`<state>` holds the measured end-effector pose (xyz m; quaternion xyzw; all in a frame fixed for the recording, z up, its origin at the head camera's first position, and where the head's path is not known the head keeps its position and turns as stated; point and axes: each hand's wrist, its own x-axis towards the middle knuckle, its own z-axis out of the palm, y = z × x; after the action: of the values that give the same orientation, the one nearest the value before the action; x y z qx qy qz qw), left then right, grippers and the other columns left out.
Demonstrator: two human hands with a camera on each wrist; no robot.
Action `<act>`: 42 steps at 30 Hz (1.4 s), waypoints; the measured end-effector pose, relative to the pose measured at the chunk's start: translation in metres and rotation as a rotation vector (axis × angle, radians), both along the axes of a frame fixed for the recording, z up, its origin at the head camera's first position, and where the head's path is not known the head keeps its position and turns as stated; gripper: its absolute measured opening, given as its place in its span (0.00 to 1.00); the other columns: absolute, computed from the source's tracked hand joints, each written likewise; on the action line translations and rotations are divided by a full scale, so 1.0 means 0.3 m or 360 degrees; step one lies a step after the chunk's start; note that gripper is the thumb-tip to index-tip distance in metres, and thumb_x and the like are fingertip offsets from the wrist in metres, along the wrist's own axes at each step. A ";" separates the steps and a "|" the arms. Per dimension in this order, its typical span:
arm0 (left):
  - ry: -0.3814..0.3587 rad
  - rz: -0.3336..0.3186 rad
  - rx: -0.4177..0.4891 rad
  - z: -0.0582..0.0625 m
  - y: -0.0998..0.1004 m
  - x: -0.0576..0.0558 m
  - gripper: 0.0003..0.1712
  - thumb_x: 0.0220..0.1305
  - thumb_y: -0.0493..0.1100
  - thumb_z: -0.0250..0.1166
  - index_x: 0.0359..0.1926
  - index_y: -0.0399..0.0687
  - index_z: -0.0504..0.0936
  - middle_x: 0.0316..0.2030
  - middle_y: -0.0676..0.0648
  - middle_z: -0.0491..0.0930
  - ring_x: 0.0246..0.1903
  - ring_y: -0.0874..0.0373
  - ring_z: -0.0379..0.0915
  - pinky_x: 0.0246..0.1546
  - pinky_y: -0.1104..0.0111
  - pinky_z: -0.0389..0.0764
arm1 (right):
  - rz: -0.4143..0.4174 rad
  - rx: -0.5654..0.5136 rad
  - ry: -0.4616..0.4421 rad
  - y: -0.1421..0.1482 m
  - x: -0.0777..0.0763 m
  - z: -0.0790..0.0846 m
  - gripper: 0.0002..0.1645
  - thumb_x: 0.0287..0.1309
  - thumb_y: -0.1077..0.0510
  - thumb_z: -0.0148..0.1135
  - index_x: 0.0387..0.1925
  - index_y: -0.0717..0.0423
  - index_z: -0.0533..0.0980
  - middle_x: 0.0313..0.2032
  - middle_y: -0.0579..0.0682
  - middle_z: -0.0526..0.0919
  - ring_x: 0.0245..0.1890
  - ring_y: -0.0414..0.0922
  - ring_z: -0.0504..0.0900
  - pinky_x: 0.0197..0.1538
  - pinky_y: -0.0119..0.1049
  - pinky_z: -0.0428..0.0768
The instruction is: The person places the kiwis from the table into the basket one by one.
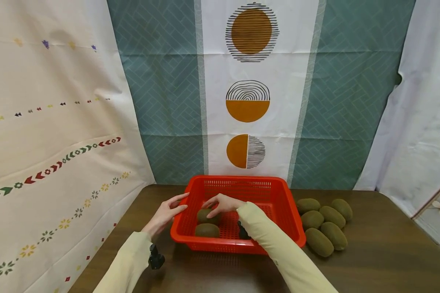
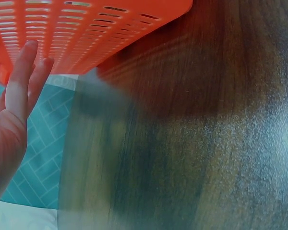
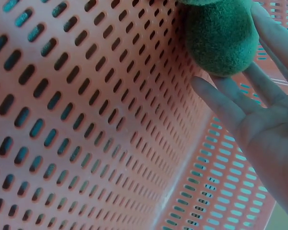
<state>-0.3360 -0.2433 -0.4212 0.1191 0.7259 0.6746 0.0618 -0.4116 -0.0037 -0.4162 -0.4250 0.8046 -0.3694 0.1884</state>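
A red plastic basket [image 1: 238, 241] with slotted walls sits on the table. Two brown fuzzy kiwis show inside it at the left, one near kiwi [image 1: 207, 230] and one farther kiwi [image 1: 213, 217]. My right hand [image 1: 225, 203] reaches in over the farther kiwi. In the right wrist view its thumb and fingers lie around that kiwi [image 3: 223, 38], with one fingertip standing off from it. Outside the basket, my left hand [image 1: 165, 213] rests at the left rim. Its extended fingers [image 2: 20, 91] lie against the slotted wall in the left wrist view.
Several more kiwis [image 1: 331, 216] lie grouped on the brown wooden table [image 1: 377, 236], right beside the basket. A patterned cloth [image 1: 168, 122] hangs behind the table, with pale cloths [image 1: 58, 162] at the sides.
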 end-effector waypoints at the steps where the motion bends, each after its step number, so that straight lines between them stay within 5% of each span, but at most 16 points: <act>1: 0.0008 0.0008 -0.0001 -0.011 -0.001 -0.004 0.32 0.60 0.41 0.61 0.64 0.45 0.62 0.54 0.34 0.68 0.45 0.41 0.72 0.39 0.52 0.75 | 0.0002 -0.0007 0.0002 0.003 0.001 0.000 0.24 0.50 0.63 0.66 0.50 0.64 0.75 0.48 0.54 0.77 0.50 0.51 0.73 0.46 0.32 0.73; 9: 0.0033 0.0019 -0.0022 -0.036 -0.003 -0.012 0.31 0.61 0.42 0.60 0.65 0.47 0.62 0.55 0.36 0.68 0.45 0.43 0.73 0.39 0.52 0.75 | -0.0122 -0.0035 0.0072 0.033 0.005 0.034 0.25 0.51 0.60 0.65 0.51 0.64 0.74 0.48 0.60 0.76 0.48 0.53 0.74 0.42 0.33 0.76; 15: 0.0027 0.0004 -0.0015 -0.043 -0.008 -0.017 0.31 0.61 0.43 0.60 0.65 0.46 0.62 0.54 0.34 0.68 0.45 0.43 0.73 0.38 0.52 0.75 | -0.0251 -0.0103 -0.0090 0.074 0.011 0.099 0.24 0.50 0.59 0.67 0.51 0.58 0.75 0.45 0.55 0.78 0.36 0.47 0.80 0.38 0.45 0.78; 20: 0.0009 -0.0003 0.0001 -0.046 -0.016 -0.013 0.31 0.62 0.41 0.59 0.65 0.45 0.62 0.54 0.34 0.68 0.44 0.42 0.73 0.38 0.51 0.75 | -0.0247 -0.0126 -0.0144 0.116 0.027 0.153 0.24 0.50 0.60 0.66 0.52 0.57 0.74 0.45 0.52 0.77 0.37 0.45 0.80 0.39 0.46 0.78; 30: -0.0045 -0.0044 0.0027 0.024 -0.003 0.034 0.33 0.62 0.39 0.59 0.65 0.40 0.58 0.54 0.30 0.66 0.46 0.38 0.71 0.39 0.50 0.74 | -0.0247 -0.0215 -0.0189 0.207 0.034 0.249 0.25 0.51 0.62 0.64 0.53 0.60 0.72 0.46 0.57 0.75 0.39 0.53 0.79 0.36 0.45 0.79; 42: -0.0047 -0.0052 0.0035 0.040 0.014 0.026 0.32 0.62 0.37 0.59 0.65 0.40 0.59 0.54 0.29 0.66 0.45 0.38 0.72 0.39 0.50 0.74 | -0.0316 -0.0468 -0.0221 0.434 0.026 0.352 0.27 0.54 0.66 0.61 0.56 0.66 0.67 0.48 0.65 0.73 0.40 0.53 0.79 0.40 0.54 0.75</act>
<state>-0.3281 -0.2391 -0.4092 0.1217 0.7155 0.6830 0.0824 -0.4037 0.1266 -0.3107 -0.3401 0.7650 -0.5281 0.1419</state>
